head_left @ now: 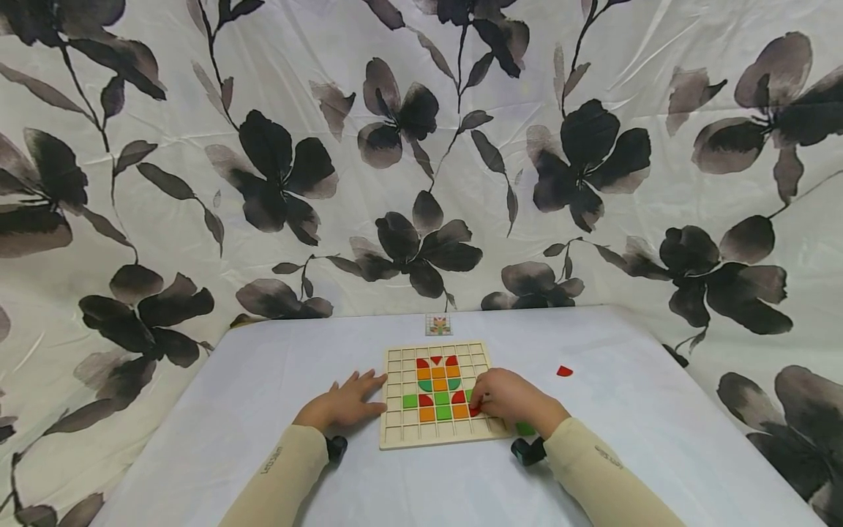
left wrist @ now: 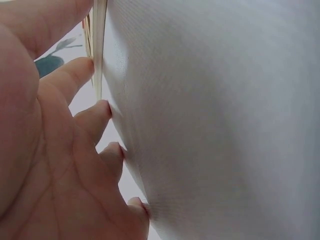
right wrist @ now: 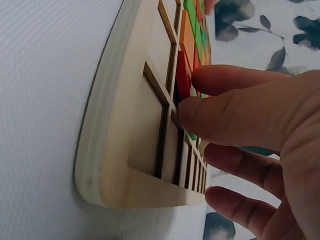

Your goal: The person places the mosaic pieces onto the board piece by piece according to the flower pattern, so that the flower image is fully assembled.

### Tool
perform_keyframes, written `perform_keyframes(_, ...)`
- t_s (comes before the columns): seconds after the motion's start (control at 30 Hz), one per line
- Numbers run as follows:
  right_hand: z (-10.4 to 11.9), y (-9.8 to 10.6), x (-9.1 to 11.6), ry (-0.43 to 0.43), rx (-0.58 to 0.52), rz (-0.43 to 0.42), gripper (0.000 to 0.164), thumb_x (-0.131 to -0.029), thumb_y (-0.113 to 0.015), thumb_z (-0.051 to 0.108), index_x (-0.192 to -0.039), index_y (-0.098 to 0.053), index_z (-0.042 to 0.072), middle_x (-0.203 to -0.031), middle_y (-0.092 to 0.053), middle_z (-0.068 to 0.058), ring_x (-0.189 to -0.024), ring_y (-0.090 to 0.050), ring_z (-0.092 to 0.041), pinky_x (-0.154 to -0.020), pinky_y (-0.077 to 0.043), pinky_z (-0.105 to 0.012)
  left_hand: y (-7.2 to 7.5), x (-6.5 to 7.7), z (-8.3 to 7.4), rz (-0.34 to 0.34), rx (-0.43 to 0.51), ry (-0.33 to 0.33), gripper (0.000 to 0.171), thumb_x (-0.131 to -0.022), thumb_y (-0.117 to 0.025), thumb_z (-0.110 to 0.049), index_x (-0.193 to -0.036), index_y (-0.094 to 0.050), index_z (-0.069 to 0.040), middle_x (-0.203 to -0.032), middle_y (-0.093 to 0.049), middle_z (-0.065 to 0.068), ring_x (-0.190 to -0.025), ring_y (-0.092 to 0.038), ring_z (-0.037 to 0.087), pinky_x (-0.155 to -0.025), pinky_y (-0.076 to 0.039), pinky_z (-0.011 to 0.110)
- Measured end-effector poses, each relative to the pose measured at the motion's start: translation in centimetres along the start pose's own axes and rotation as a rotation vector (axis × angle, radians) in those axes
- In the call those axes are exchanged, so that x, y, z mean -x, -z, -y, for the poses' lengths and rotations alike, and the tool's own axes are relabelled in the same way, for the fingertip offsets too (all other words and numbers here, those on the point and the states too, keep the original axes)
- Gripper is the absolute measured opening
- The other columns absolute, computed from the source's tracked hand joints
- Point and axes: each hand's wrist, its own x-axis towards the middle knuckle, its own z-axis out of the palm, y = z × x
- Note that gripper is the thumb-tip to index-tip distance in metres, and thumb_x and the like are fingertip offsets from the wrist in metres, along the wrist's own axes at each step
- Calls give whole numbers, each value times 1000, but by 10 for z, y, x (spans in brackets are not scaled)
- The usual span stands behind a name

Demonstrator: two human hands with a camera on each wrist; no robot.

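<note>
A wooden grid board (head_left: 411, 437) lies on the table, holding red, orange and green pieces in its cells. My right hand (head_left: 510, 395) is over the board's right side, pinching a red piece (right wrist: 183, 75) between thumb and index finger. This piece stands tilted at its cell in the right wrist view, and the hand partly covers it in the head view. Fingers spread, my left hand (head_left: 345, 401) lies flat on the table, with thumb and index fingertip at the board's left edge. The left wrist view shows its palm (left wrist: 55, 165) beside that edge.
Behind the board lies a small pattern card (head_left: 438, 325). A loose red piece (head_left: 564, 371) is on the white tablecloth to the right. Partly hidden by my right wrist, a green piece (head_left: 525, 428) shows near the board's lower right corner. Floral cloth (head_left: 421, 146) hangs behind.
</note>
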Motion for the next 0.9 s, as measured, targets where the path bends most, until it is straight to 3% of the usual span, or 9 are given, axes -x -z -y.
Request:
perform_keyframes(0.27, 1, 2, -1, 16, -34, 4, 14, -84, -71, 10, -88, -79, 21, -92, -72, 10, -89, -61, -9, -90, -51, -37, 1, -1, 0, -1, 2, -2, 70, -91, -58, -51, -151, -35, -23, -160, -27, 11, -149, -15, 41, -114, -8, 70)
perform_keyframes(0.57, -26, 9, 12, -164, -153, -60, 9, -88, -69, 14, -91, -75, 21, -97, -70, 9, -97, -60, -13, -95, -50, -41, -1, -1, 1, -1, -9, 0, 71, -91, -57, -53, -151, -35, -23, -160, -28, 11, -149, -15, 41, -113, -9, 70)
perform_keyframes(0.8, -60, 21, 26, -297, -94, -103, 15, -87, -68, 6, -97, -74, 16, -99, -70, 3, -98, -63, -19, -91, -51, -42, -1, 0, 2, 2, -1, -1, 71, -91, -58, -53, -151, -36, -22, -159, -28, 12, -148, -15, 42, -113, -9, 71)
perform_keyframes(0.9, -74, 29, 35, -353, -76, -99, 21, -87, -66, 3, -104, -72, 12, -109, -69, -5, -110, -61, -29, -98, -48, -49, -1, 0, 1, 0, -6, 0, 71, -91, -57, -53, -151, -36, -23, -160, -28, 12, -149, -15, 41, -113, -9, 70)
